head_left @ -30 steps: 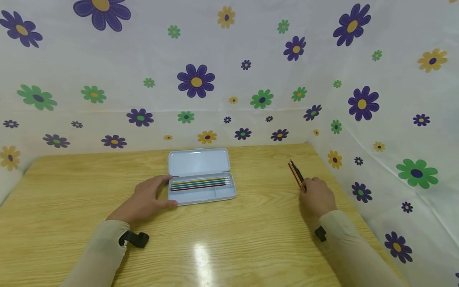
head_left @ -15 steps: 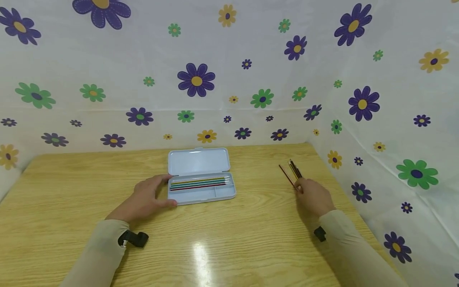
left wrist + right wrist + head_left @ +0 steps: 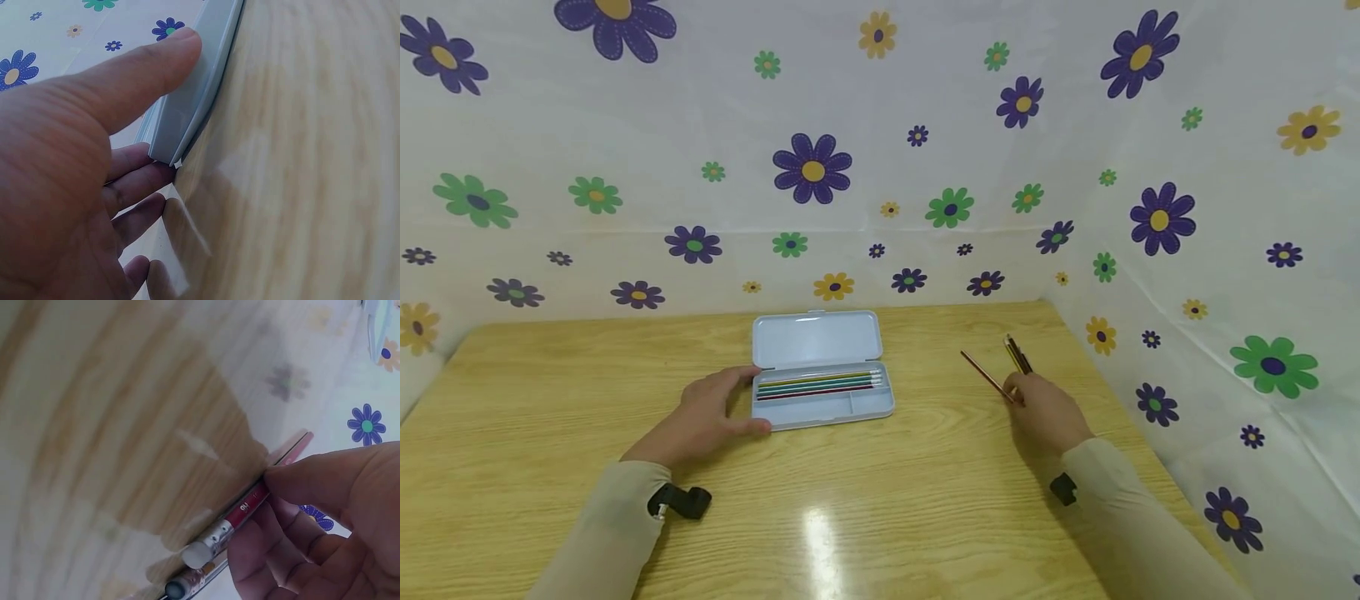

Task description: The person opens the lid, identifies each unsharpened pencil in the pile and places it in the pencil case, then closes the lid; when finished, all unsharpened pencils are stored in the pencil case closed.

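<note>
An open light-blue pencil case [image 3: 805,408] lies on the wooden table, with several striped pencils [image 3: 820,385] side by side in its back compartment. My left hand [image 3: 707,408] holds the case's left end, index finger at the back corner and thumb along the front. Over to the right, my right hand [image 3: 1048,408] pinches a red pencil [image 3: 981,371] between thumb and fingers. The right wrist view shows this red pencil's white eraser end [image 3: 199,555] toward the camera. Beside it is a dark-ended pencil [image 3: 176,589]. Dark and yellow pencils [image 3: 1018,354] reach out beyond the right hand's knuckles.
The case's lid [image 3: 816,337] stands tipped back behind it. White flower-print cloth [image 3: 865,167] hangs behind the table [image 3: 910,492] and along its right side. Dark wrist camera mounts [image 3: 688,502] sit on both sleeves.
The red pencil has separated from the other pencils and swung left, pinched in my right hand, which has shifted slightly left. My left hand and the case stay in place.
</note>
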Motion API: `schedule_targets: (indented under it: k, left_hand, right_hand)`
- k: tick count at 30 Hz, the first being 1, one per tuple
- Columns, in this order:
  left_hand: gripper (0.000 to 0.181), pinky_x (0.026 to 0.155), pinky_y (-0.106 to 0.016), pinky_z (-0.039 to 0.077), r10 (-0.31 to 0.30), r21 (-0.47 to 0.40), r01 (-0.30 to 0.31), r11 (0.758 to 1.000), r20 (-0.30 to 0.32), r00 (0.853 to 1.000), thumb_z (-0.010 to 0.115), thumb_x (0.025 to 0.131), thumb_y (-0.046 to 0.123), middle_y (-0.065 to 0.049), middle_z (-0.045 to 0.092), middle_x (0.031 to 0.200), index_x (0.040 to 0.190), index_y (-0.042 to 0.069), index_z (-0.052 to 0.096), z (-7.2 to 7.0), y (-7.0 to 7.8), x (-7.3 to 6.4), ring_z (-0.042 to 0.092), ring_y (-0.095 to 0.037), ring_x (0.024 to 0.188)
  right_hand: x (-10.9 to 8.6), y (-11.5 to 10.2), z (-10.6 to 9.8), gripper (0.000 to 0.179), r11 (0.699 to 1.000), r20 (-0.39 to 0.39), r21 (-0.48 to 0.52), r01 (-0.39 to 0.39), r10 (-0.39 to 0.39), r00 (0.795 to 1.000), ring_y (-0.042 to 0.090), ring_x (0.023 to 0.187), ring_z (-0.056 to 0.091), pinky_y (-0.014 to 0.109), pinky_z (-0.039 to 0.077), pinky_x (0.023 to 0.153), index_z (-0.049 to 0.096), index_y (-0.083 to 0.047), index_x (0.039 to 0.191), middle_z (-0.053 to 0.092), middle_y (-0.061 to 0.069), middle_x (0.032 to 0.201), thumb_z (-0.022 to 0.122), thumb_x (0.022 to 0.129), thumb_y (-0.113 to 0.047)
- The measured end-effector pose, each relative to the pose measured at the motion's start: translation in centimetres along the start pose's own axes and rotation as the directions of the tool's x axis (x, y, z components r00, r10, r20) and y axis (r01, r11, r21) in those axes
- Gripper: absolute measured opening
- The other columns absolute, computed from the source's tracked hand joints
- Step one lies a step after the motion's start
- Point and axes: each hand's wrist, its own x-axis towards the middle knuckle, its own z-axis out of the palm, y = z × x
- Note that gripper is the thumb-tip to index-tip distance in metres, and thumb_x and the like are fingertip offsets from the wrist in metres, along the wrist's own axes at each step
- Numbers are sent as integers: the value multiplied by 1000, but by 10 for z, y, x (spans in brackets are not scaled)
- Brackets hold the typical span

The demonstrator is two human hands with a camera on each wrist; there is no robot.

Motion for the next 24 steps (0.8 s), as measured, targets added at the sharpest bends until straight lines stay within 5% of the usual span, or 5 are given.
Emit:
schedule_targets:
  k: [8,24]
  left_hand:
    - [93,117,-74,15,2,-8,-2,1000,-4,1000,81,85,53,-24,40,160,154,6,41,-2,2,-2,29,-50,149]
    - [94,115,-74,17,14,9,-14,1000,-9,1000,80,85,56,-25,40,159,154,5,41,0,-2,2,30,-51,148]
  right_hand:
    - [-2,-3,-4,13,999,14,8,-31,31,999,25,85,68,46,58,70,70,-4,110,70,10,98,64,99,-6]
    - [5,-14,3,17,993,-55,-86,75,-79,995,27,84,70,45,59,67,74,-12,105,73,9,98,67,96,1]
